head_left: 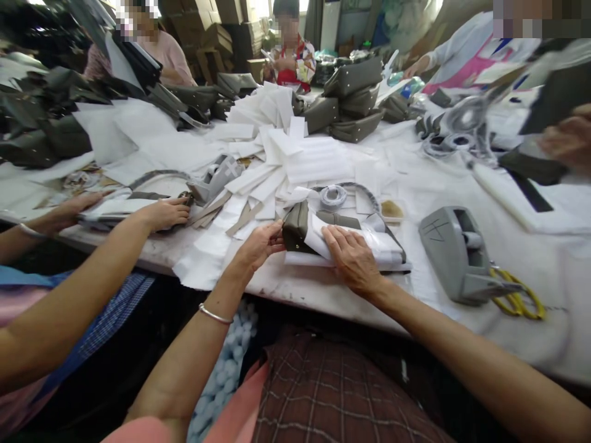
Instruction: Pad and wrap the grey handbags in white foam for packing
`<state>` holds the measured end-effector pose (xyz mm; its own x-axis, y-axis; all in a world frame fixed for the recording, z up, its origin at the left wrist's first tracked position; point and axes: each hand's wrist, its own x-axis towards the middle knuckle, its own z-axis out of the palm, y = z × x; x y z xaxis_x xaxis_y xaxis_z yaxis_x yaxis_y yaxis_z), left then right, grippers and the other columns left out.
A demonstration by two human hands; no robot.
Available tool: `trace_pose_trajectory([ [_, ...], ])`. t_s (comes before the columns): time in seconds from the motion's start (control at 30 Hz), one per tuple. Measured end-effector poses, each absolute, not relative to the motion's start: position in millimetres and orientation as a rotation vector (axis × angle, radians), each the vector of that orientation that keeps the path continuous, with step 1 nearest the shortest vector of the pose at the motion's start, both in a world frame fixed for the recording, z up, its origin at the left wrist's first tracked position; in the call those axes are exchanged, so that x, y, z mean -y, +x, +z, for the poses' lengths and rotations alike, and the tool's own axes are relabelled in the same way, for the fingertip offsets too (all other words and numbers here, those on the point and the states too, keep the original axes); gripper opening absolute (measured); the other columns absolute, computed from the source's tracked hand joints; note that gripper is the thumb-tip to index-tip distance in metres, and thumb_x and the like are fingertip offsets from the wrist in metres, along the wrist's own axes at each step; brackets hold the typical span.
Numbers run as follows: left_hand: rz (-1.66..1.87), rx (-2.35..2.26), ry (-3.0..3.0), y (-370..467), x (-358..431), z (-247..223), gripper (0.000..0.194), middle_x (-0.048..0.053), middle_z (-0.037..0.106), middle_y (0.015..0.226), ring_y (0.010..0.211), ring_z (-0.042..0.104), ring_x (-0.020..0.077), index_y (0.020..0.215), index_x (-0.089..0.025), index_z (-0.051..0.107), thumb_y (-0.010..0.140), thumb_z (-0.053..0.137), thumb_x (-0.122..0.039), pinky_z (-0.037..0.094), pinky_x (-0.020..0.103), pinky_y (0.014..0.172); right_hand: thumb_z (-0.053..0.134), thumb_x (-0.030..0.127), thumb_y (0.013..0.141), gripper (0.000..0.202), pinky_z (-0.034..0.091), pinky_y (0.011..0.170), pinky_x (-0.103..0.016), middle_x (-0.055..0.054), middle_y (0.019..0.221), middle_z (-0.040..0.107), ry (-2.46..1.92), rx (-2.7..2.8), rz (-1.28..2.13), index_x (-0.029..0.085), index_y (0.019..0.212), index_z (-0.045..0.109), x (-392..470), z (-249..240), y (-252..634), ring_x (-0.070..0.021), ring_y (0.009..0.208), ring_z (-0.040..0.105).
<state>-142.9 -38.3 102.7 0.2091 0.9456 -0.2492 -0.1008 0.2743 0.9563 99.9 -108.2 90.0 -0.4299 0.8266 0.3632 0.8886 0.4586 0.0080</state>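
Observation:
An olive-brown handbag [295, 229] lies on the table in front of me, partly wrapped in white sheet [383, 245]. At its left end, my left hand [261, 247] grips the bag's edge between thumb and fingers. My right hand [351, 257] rests flat on the white sheet over the bag's front, fingers stretched out. Behind the bag, a handle wrapped in clear film [364, 192] arches up beside a roll of tape [333, 196]. Part of the bag's underside is hidden.
Right of the bag stands a grey tape dispenser [450, 255] with yellow-handled scissors [519, 298]. A small tray [391, 210] sits behind the bag. White sheets [318, 161] and stacked bags [351, 101] lie farther back. A co-worker's hands [164, 213] handle another bag at left; more people stand around.

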Motion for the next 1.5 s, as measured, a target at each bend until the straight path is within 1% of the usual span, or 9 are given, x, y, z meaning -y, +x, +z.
trace_pose_trajectory([
  [0.2, 0.967, -1.191, 1.327, -150.2, 54.0, 86.9, 0.038, 0.010, 0.070, 0.089, 0.083, 0.070, 0.0210, 0.098, -0.015, 0.064, 0.091, 0.050, -0.049, 0.060, 0.037, 0.076, 0.056, 0.014, 0.081, 0.061, 0.045, 0.099, -0.040, -0.016, 0.134, 0.061, -1.470, 2.298, -0.322, 0.010, 0.141, 0.045, 90.0, 108.2, 109.9, -0.0302, 0.120, 0.058],
  [0.33, 0.921, -1.276, 1.681, -146.0, 77.7, 63.5, 0.021, 0.008, 0.070, 0.104, 0.099, 0.066, 0.0235, 0.096, -0.020, 0.070, 0.080, 0.071, -0.032, 0.054, 0.040, 0.094, 0.059, 0.014, 0.078, 0.062, 0.047, 0.095, -0.038, -0.013, 0.128, 0.066, -1.522, 2.306, -0.286, 0.013, 0.139, 0.047, 81.8, 122.1, 108.4, -0.0288, 0.112, 0.063],
  [0.43, 0.719, -1.231, 2.363, -133.9, 82.7, 51.5, 0.033, 0.009, 0.066, 0.119, 0.107, 0.062, 0.0257, 0.112, -0.021, 0.069, 0.079, 0.075, -0.022, 0.052, 0.040, 0.097, 0.060, 0.016, 0.078, 0.062, 0.048, 0.094, -0.038, -0.013, 0.126, 0.067, -1.552, 2.308, -0.282, 0.014, 0.138, 0.048, 80.4, 124.9, 104.7, -0.0287, 0.109, 0.064],
  [0.57, 0.617, -1.179, 2.717, -120.2, 69.4, 40.3, 0.007, 0.008, 0.070, 0.095, 0.094, 0.064, 0.0232, 0.091, -0.019, 0.072, 0.087, 0.066, -0.018, 0.055, 0.034, 0.082, 0.060, 0.013, 0.077, 0.060, 0.046, 0.096, -0.038, -0.014, 0.132, 0.064, -1.507, 2.364, -0.311, 0.012, 0.137, 0.049, 82.0, 117.2, 99.2, -0.0293, 0.117, 0.060],
  [0.8, 0.686, -1.052, 2.974, -107.7, 81.7, 31.1, 0.020, 0.008, 0.064, 0.079, 0.077, 0.060, 0.0213, 0.082, -0.014, 0.064, 0.092, 0.048, -0.007, 0.050, 0.033, 0.068, 0.058, 0.010, 0.078, 0.062, 0.044, 0.100, -0.040, -0.016, 0.138, 0.059, -1.485, 2.398, -0.315, 0.011, 0.138, 0.047, 83.8, 110.0, 95.4, -0.0300, 0.122, 0.057],
  [1.13, 0.833, -0.820, 3.052, -102.6, 136.5, 46.5, 0.026, 0.002, 0.056, 0.070, 0.065, 0.053, 0.0169, 0.075, -0.018, 0.056, 0.098, 0.045, -0.016, 0.041, 0.031, 0.059, 0.043, 0.009, 0.093, 0.051, 0.035, 0.111, -0.051, -0.017, 0.147, 0.050, -1.401, 2.568, -0.404, 0.010, 0.144, 0.044, 112.2, 81.4, 94.0, -0.0335, 0.136, 0.044],
  [1.27, 0.981, -0.763, 2.998, -109.2, 128.4, 72.0, 0.017, 0.006, 0.068, 0.090, 0.082, 0.063, 0.0182, 0.102, -0.015, 0.062, 0.098, 0.053, -0.029, 0.049, 0.032, 0.072, 0.050, 0.010, 0.085, 0.065, 0.030, 0.116, -0.053, -0.016, 0.154, 0.042, -1.396, 2.647, -0.279, 0.009, 0.149, 0.036, 115.7, 76.5, 98.9, -0.0339, 0.142, 0.036],
  [1.37, 1.134, -0.801, 2.933, -112.8, 109.8, 93.1, 0.033, 0.012, 0.069, 0.115, 0.112, 0.062, 0.0236, 0.126, -0.012, 0.055, 0.097, 0.056, -0.026, 0.050, 0.037, 0.094, 0.054, 0.013, 0.080, 0.071, 0.027, 0.118, -0.054, -0.017, 0.155, 0.040, -1.391, 2.663, -0.206, 0.008, 0.149, 0.036, 115.2, 77.3, 100.4, -0.0353, 0.144, 0.033],
  [1.5, 1.345, -0.967, 2.711, -116.3, 84.8, 115.4, 0.031, 0.009, 0.071, 0.109, 0.105, 0.065, 0.0198, 0.126, -0.016, 0.056, 0.094, 0.058, -0.017, 0.052, 0.034, 0.091, 0.057, 0.012, 0.074, 0.081, 0.023, 0.120, -0.054, -0.017, 0.157, 0.037, -1.430, 2.672, -0.059, 0.009, 0.151, 0.033, 116.3, 83.1, 99.6, -0.0349, 0.146, 0.029],
])
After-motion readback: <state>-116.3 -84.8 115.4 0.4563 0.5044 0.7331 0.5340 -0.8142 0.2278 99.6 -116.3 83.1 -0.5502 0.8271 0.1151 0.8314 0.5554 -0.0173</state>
